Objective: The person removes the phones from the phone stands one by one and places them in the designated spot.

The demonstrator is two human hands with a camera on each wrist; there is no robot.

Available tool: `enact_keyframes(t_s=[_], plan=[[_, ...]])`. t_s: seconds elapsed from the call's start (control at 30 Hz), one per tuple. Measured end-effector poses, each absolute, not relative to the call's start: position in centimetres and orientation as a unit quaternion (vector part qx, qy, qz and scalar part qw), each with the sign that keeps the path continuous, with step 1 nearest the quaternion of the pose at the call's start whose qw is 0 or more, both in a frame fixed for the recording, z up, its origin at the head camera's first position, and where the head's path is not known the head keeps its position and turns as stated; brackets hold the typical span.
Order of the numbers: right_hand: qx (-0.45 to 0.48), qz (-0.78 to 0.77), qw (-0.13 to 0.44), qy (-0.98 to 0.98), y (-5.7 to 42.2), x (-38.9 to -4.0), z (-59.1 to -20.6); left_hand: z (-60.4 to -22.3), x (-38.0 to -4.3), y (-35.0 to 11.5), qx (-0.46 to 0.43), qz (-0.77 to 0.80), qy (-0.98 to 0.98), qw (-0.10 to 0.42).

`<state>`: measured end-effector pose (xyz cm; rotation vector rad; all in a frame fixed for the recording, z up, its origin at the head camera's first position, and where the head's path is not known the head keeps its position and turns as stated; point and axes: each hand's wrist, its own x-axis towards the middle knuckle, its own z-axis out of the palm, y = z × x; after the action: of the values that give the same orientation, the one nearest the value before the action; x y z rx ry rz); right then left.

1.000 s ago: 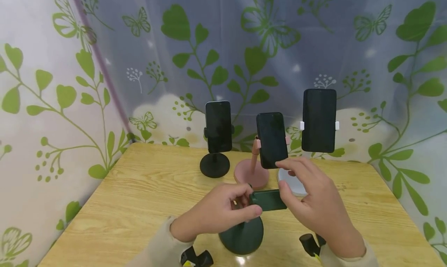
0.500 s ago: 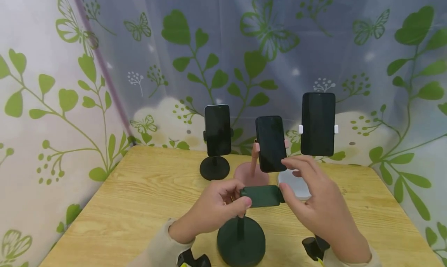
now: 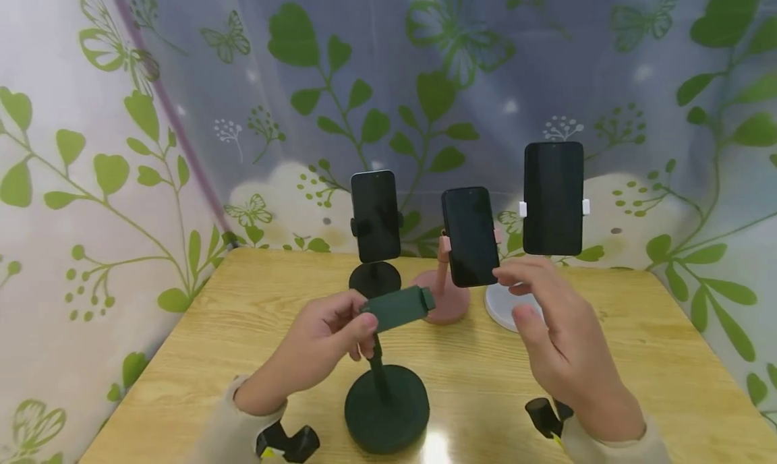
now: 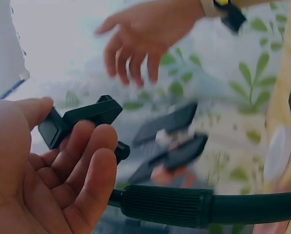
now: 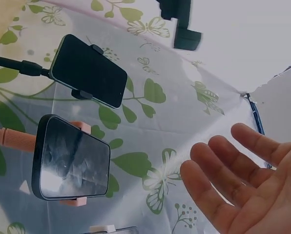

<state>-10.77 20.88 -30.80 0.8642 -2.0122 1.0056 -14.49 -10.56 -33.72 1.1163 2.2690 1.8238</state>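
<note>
Leaf-and-butterfly curtains (image 3: pixel 358 59) hang behind and to both sides of a wood-grained bench (image 3: pixel 237 329). On its near half, around mid-width, stands a green stand (image 3: pixel 388 420), its round base apparently resting on the bench and its holder (image 3: pixel 397 309) raised at an angle, with no phone in it. The person's left hand (image 3: pixel 322 336) pinches the holder's left end between thumb and curled fingers (image 4: pixel 101 170). It looks like stiff plastic, probably light at the top and weightier at the base. The flat plate seems smooth and might slip, so an end block makes a sounder hold than the face; lower down, the ribbed collar (image 4: pixel 165 204) on the stem should give better purchase. The head probably pivots, so a firm push could swing it.

To the right, the right hand (image 3: pixel 564 342) is raised with thumb and fingers spread, holding nothing. Along the bench's back edge, from left to right, stand a black stand (image 3: pixel 374 280), a pink stand (image 3: pixel 446 302) and a white stand (image 3: pixel 506 309), bearing a first phone (image 3: pixel 375 218), a second phone (image 3: pixel 472 238) and a third phone (image 3: pixel 553 197); their glossy fronts look fragile.
</note>
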Motion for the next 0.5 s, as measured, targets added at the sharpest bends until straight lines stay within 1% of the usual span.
enact_keyframes(t_s=[0.1,0.23,0.37,0.5], plan=[[0.335,0.402,0.366,-0.769,21.5,-10.5,-30.8,-33.8,-15.5,-12.4,0.328,0.554,0.765,-0.018],[0.336,0.449,0.406,-0.721,22.1,-10.3,-30.1,-34.1,-17.1,-14.8,0.273,0.523,0.806,-0.053],[0.351,0.526,0.452,-0.63,21.8,-10.6,-29.3,-34.0,-18.6,-16.8,0.215,0.539,0.812,-0.058],[0.346,0.534,0.458,-0.621,21.3,-10.7,-29.3,-34.1,-20.2,-18.2,0.177,0.559,0.809,-0.036]])
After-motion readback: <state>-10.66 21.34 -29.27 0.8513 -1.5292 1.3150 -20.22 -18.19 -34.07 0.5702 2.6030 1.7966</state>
